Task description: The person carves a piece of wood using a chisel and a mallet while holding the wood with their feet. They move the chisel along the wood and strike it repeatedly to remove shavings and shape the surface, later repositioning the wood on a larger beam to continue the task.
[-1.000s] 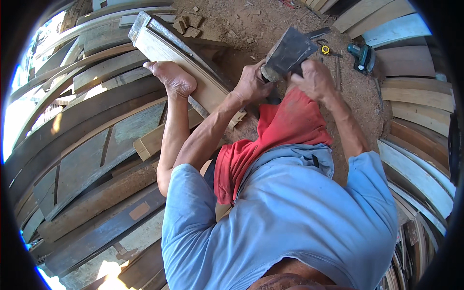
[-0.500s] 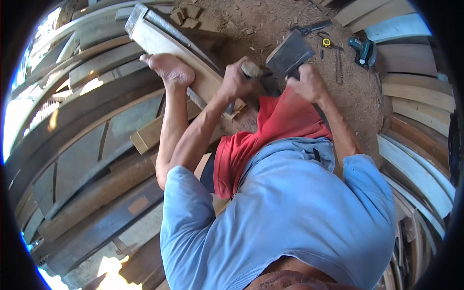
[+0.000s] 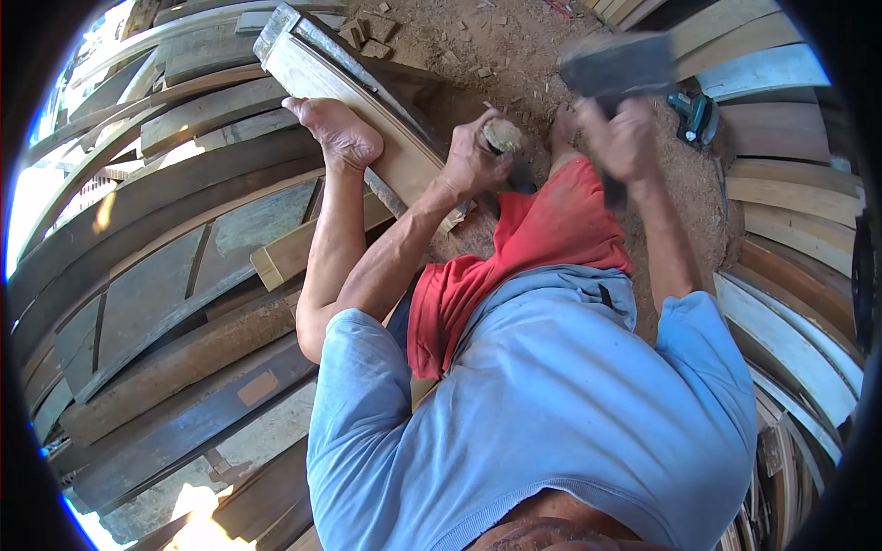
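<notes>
My left hand is closed round an upright chisel, whose worn, frayed handle end shows on top. Its blade is hidden below the hand. My right hand, slightly blurred, grips a mallet with a broad, dark, block-like head, raised to the right of the chisel and apart from it. A long light wooden plank runs from the upper left to beside my left hand. My bare foot rests against it.
Stacked boards fill the left side, and more planks line the right. A green power tool lies on the dirt floor. Wood offcuts are scattered near the plank's far end.
My right hand has swung the mallet up and to the right, away from the chisel. My left hand keeps its grip, shifted slightly right in view.
</notes>
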Action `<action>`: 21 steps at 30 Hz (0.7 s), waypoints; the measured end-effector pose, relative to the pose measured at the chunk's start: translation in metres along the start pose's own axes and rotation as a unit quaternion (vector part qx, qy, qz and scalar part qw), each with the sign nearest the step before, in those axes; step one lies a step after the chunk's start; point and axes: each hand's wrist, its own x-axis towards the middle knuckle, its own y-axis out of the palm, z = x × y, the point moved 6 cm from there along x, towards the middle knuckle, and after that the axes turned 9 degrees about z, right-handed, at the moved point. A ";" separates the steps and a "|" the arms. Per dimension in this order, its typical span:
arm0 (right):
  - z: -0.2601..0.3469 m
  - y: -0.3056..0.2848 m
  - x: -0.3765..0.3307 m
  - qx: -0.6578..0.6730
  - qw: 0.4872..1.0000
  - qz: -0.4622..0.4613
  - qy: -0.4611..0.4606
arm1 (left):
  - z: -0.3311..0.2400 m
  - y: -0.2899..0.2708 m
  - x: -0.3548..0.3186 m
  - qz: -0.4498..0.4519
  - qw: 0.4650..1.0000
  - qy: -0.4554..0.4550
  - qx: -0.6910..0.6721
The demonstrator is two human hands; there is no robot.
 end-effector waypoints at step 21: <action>-0.019 0.035 -0.006 -0.084 0.994 0.068 -0.026 | -0.005 -0.006 -0.015 -0.011 1.000 0.010 -0.019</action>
